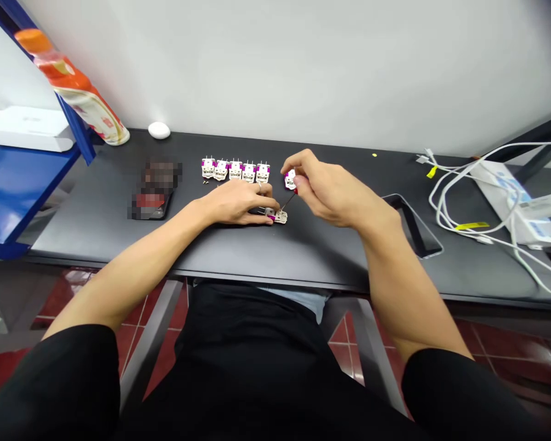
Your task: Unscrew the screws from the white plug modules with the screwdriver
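My left hand point(243, 202) lies low on the desk, its fingers closed on a small white-and-purple part with metal pins point(280, 216), which lies on its side. A screwdriver point(296, 192) with a red handle is pinched in my right hand point(326, 190). Its thin shaft slants down to the white end of the held part; whether the tip sits in a screw is too small to tell. Just behind my right fingers stands another such part point(290, 179), partly covered. Several matching parts point(236, 170) form a row behind my left hand, pins upward.
On the left are a dark phone-like object point(158, 208), a white oval object point(158, 130) and an orange-capped bottle point(80, 92). To the right lie a dark-screened tablet point(422, 236), tangled white cables point(445, 196) and white boxes point(509, 190). Tiny screws point(206, 181) rest near the row.
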Demonstrator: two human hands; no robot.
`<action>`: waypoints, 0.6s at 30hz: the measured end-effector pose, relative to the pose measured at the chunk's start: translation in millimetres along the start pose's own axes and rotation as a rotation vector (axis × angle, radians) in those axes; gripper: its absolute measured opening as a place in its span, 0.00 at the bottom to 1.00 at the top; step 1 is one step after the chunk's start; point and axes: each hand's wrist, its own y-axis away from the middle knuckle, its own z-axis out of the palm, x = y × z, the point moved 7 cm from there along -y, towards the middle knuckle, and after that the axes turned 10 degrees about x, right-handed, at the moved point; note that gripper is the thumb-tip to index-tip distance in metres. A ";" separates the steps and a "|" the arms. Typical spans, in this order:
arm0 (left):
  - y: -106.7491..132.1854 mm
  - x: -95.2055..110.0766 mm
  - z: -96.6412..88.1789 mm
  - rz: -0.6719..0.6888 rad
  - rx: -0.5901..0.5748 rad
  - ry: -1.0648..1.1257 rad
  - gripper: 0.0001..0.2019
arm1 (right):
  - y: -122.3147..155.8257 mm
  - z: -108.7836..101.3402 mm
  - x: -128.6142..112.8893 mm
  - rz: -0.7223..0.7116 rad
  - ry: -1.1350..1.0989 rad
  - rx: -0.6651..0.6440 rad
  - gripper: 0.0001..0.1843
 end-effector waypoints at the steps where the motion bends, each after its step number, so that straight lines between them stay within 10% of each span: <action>1: 0.0 0.1 0.0 0.000 -0.003 -0.002 0.16 | 0.1 0.2 -0.1 0.004 -0.009 -0.007 0.19; 18: 0.3 0.6 1.0 -0.006 -0.045 -0.036 0.19 | 0.5 2.1 -6.1 -0.105 0.061 0.027 0.17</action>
